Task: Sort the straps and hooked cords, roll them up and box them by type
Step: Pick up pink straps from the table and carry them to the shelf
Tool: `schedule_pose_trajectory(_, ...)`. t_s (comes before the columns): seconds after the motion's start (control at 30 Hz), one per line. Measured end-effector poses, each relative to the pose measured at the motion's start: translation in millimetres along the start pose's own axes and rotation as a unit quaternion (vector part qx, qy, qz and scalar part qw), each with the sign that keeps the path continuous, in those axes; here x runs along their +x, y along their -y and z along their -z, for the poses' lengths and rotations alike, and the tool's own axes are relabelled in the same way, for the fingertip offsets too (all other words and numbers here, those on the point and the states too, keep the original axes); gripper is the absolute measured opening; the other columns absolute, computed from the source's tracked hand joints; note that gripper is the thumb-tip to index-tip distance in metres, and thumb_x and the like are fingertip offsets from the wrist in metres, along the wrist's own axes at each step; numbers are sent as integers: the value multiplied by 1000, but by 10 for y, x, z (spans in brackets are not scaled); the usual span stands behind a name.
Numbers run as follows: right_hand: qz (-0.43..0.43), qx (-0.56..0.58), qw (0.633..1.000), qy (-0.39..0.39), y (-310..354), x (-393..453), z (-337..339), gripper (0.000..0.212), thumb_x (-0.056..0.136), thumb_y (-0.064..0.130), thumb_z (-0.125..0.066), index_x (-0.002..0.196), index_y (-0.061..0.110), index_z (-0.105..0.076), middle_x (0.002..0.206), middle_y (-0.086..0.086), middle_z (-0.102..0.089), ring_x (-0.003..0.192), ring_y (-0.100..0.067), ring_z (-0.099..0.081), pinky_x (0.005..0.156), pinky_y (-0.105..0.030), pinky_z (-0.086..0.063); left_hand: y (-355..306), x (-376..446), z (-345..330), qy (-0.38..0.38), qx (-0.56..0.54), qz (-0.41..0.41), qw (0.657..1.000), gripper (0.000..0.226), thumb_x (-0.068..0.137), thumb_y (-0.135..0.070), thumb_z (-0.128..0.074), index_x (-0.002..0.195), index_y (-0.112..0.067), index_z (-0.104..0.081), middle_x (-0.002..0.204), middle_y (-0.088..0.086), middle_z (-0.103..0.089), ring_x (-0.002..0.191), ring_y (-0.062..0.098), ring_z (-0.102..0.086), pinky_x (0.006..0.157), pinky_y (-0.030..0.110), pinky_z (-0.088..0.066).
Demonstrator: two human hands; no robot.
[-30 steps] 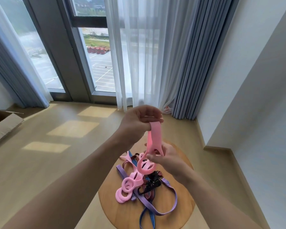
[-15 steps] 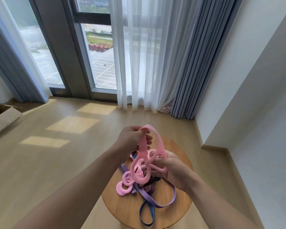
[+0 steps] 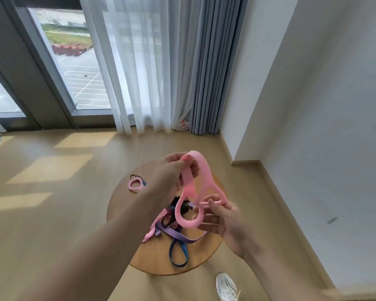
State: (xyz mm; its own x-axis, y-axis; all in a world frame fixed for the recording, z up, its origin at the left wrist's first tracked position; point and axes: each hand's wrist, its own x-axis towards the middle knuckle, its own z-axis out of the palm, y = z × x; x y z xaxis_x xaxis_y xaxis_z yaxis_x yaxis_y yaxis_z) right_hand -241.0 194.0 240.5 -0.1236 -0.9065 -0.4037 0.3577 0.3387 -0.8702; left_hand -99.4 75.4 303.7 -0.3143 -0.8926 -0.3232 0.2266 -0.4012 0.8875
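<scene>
A pink looped strap (image 3: 201,170) hangs in the air over a small round wooden table (image 3: 204,255). My left hand (image 3: 172,172) pinches its folded top end. My right hand (image 3: 228,222) holds its lower loops between thumb and fingers. Under the hands lies a tangle on the table: a purple strap (image 3: 178,234), a blue strap loop (image 3: 178,255), a striped strap with a black hook (image 3: 178,206) and another pink strap end (image 3: 150,232). A small pink ring-shaped piece (image 3: 135,184) lies apart at the table's far left edge.
The table stands on a wooden floor near a white wall corner (image 3: 245,148) on the right. Grey and sheer curtains (image 3: 182,72) hang in front of a tall window behind. My white shoe (image 3: 227,286) is just beside the table's near edge.
The view has swung right and down, and the cardboard box has left the frame. My hands have turned the pink strap, whose lower loop now hangs open between them.
</scene>
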Motion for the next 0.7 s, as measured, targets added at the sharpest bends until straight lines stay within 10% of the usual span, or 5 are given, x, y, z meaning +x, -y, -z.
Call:
schedule_pose_trajectory(0.23,-1,154,987,-36,113,-267,552,44,85,12,-71,124,-2,-60,103,-21,-71,99,-37,-70,102,-62,-48,148,98,-759,48,10,8,999,36,93,16,-42,104,-3,-70,88,19,-75,85,32,-70,82,50,-60)
schedule_pose_trajectory(0.37,12,185,981,-54,109,-436,1020,31,70,9,-81,95,3,-64,96,-17,-67,96,-34,-67,99,-60,-50,294,87,-1448,96,12,28,995,40,91,19,-39,108,0,-69,86,18,-75,83,32,-70,88,52,-60)
schedule_pose_trajectory(0.5,23,206,971,-120,130,-631,1645,45,74,-5,-73,117,0,-62,96,-11,-64,92,-31,-67,92,-55,-55,548,-52,-2283,146,17,57,988,42,91,20,-36,110,1,-69,87,18,-74,81,32,-70,99,54,-55)
schedule_pose_trajectory(0.7,43,228,954,-191,162,-1133,2707,34,64,-4,-79,97,-5,-73,93,-14,-66,87,-26,-64,83,-41,-55,1034,-173,-3471,205,53,88,973,39,94,20,-39,110,1,-68,95,16,-72,81,28,-71,76,37,-62)
